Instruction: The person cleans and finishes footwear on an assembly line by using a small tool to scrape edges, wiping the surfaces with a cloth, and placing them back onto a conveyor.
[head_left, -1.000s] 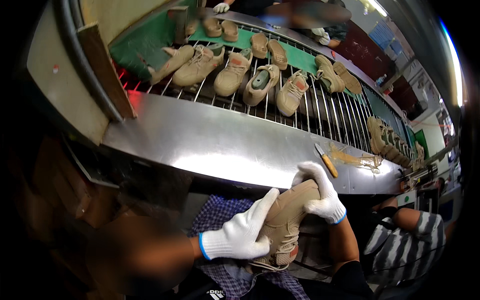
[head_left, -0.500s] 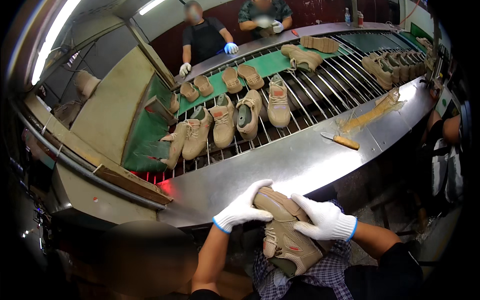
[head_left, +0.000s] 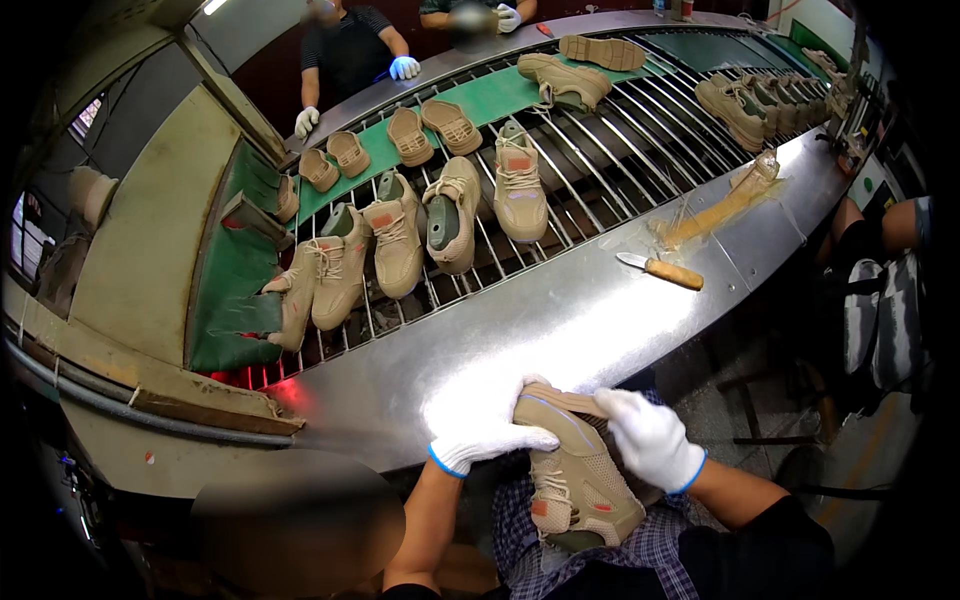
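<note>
I hold a tan lace-up shoe (head_left: 573,468) over my lap, its sole end up against the edge of the steel workbench (head_left: 500,350). My left hand (head_left: 487,437), in a white knit glove, grips the shoe's upper left side near the sole. My right hand (head_left: 650,437), gloved the same way, presses the right side of the shoe. A checked cloth (head_left: 620,545) lies on my lap beneath it. A wooden-handled knife (head_left: 662,269) lies on the bench beyond my right hand.
Several tan shoes (head_left: 400,240) ride on a roller conveyor (head_left: 620,150) with a green belt (head_left: 480,100) behind. Loose soles (head_left: 430,125) lie on the belt. Two people in gloves stand across the line (head_left: 350,50). Another seated person (head_left: 880,290) is at my right.
My view has swung left along the conveyor. The shoe has turned in my hands so its sole end now points to the bench, and both hands have shifted their grip near the sole.
</note>
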